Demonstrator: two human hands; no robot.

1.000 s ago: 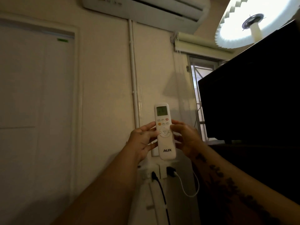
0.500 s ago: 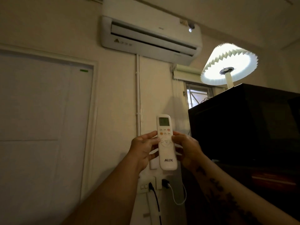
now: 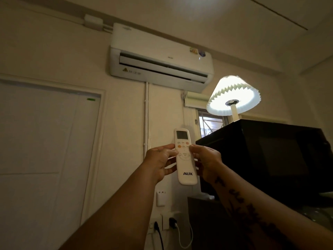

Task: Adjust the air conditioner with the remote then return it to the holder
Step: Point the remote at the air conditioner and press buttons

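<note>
White remote (image 3: 185,157) gripped at both edges.

The view tilted upward; the air conditioner (image 3: 160,59) came fully into frame; the right hand's (image 3: 207,162) thumb moved onto the remote's (image 3: 185,159) upper buttons.

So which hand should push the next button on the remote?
Probably the right hand: its thumb already rests on the remote's button rows, while the left hand only steadies its edge.
</note>
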